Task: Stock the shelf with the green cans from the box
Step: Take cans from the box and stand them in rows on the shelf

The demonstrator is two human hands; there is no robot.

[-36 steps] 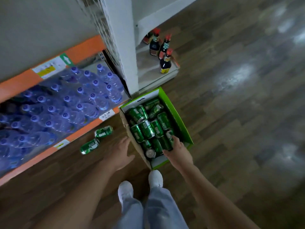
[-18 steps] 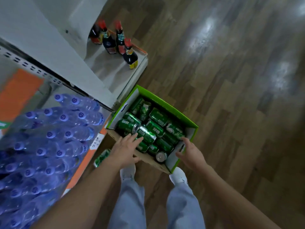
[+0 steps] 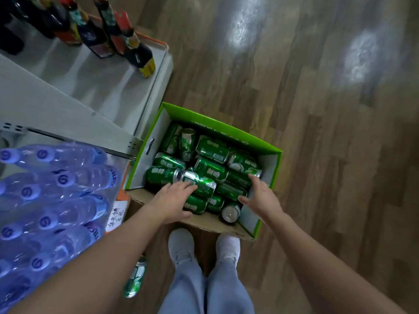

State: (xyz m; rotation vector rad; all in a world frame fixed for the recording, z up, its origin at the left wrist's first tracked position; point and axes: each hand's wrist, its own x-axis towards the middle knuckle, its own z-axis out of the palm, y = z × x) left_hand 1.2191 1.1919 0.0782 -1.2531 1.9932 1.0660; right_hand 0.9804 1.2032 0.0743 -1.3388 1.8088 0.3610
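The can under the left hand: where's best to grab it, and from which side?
Around its round middle, from above. The can lies on its side atop the pile in the box, its long side up and clear, while one end butts another can. The left hand rests its fingers on it.

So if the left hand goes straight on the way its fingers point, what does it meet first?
The green can lying on top of the pile in the box. The left hand seems to be touching it, but depth is unclear.
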